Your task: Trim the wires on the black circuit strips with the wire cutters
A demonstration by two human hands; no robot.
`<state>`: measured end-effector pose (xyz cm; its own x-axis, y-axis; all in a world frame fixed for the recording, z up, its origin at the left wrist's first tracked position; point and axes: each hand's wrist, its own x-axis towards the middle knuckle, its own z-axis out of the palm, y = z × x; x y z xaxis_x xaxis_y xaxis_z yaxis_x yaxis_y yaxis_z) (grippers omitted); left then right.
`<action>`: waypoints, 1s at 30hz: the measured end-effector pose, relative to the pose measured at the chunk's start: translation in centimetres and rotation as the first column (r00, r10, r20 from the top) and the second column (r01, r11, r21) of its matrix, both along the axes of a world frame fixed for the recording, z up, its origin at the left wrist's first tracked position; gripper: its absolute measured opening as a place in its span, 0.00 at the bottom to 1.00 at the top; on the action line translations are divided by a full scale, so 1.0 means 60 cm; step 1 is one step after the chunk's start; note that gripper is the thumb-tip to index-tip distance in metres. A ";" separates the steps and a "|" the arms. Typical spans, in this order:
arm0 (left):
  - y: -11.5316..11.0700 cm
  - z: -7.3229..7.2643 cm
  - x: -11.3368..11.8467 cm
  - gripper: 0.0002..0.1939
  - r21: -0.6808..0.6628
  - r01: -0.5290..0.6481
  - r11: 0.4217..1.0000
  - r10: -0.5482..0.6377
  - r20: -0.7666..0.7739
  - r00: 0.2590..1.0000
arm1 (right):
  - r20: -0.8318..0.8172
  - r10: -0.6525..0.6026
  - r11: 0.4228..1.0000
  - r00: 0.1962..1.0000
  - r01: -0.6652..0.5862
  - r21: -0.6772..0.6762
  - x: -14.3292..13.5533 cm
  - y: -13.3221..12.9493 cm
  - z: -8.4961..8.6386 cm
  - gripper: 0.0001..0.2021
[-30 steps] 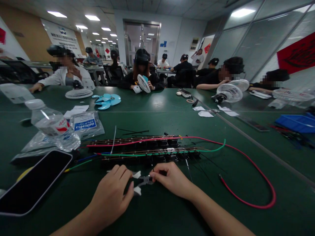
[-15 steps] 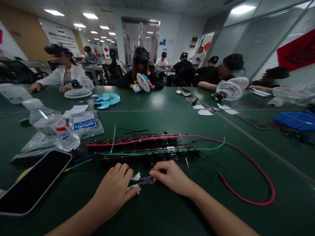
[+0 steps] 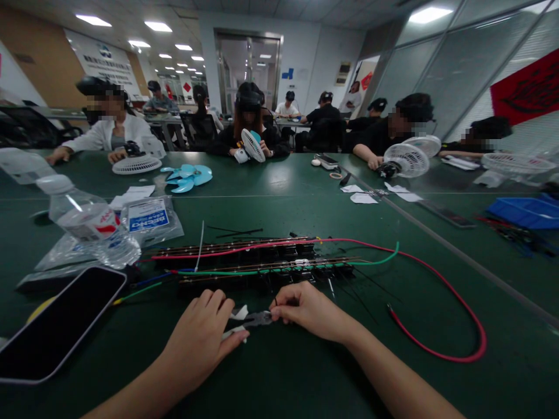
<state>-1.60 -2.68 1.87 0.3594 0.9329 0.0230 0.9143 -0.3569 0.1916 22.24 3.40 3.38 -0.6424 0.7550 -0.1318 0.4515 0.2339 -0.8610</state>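
Pliers point(image 3: 259, 318) at lower centre have closed since a second ago, left hand point(image 3: 196, 326) squeezing them, right hand point(image 3: 310, 311) pinching a thin dark strip point(image 3: 275, 301), probably now bitten.

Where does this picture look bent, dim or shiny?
Head view: glass partition slants at right, likely lens distortion; head view: ceiling lights look bright above a dim green table with a pale sheen; head view: pliers show little fine detail.

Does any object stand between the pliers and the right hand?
Nothing visible blocks them: the pliers, held in the left hand, reach up to the right hand. A thin dark strip shows at its fingers.
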 end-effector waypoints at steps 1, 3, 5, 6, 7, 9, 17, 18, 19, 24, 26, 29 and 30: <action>0.000 0.000 0.000 0.18 0.002 -0.002 1.000 0.002 0.000 1.000 | 0.004 0.000 1.000 1.000 0.000 0.020 0.001 0.001 -0.002 0.06; 0.000 0.000 0.001 0.18 0.007 -0.006 1.000 0.006 -0.004 1.000 | 0.011 0.000 0.996 1.000 -0.001 0.091 0.002 0.002 -0.005 0.07; -0.001 0.001 0.001 0.18 0.008 -0.010 1.000 0.010 -0.005 1.000 | 0.008 0.009 0.985 1.000 -0.010 0.173 0.004 0.005 -0.006 0.08; -0.001 0.002 0.001 0.18 0.006 -0.010 1.000 0.010 -0.005 1.000 | 0.006 0.018 0.979 1.000 -0.019 0.205 0.005 0.006 -0.007 0.08; -0.001 0.003 0.001 0.18 0.003 -0.008 1.000 0.008 -0.005 1.000 | 0.005 0.029 0.973 1.000 -0.029 0.227 0.005 0.007 -0.008 0.08; -0.001 0.003 0.001 0.18 0.000 -0.004 1.000 0.004 -0.006 1.000 | 0.009 0.043 0.969 0.999 -0.044 0.243 0.005 0.007 -0.010 0.09; -0.004 -0.002 0.002 0.18 0.054 -0.010 0.998 0.008 0.025 1.000 | -0.060 -0.046 0.985 0.997 0.055 0.161 -0.009 0.003 -0.039 0.13; -0.006 -0.001 0.002 0.18 0.069 -0.011 0.998 0.008 0.039 0.999 | -0.076 -0.048 0.987 0.996 0.059 0.151 -0.009 0.004 -0.042 0.13; -0.007 0.001 0.002 0.16 0.081 -0.012 0.997 0.008 0.052 0.999 | -0.089 -0.045 0.989 0.995 0.057 0.138 -0.008 0.004 -0.044 0.14; -0.013 0.014 0.004 0.11 0.001 -0.006 1.000 0.006 0.028 1.000 | -0.128 -0.037 0.995 0.991 0.049 0.087 -0.005 0.006 -0.046 0.15; -0.013 0.016 0.007 0.11 -0.065 -0.021 0.998 0.022 0.018 1.000 | -0.126 -0.037 0.995 0.991 0.048 0.088 -0.007 0.006 -0.045 0.15; -0.014 0.013 0.011 0.12 -0.098 -0.034 0.995 0.037 0.030 0.999 | -0.134 -0.053 0.994 0.990 0.065 0.089 -0.008 0.006 -0.043 0.15; -0.015 0.012 0.012 0.12 -0.088 -0.043 0.995 0.046 0.037 0.998 | -0.135 -0.052 0.994 0.989 0.064 0.089 -0.008 0.006 -0.042 0.15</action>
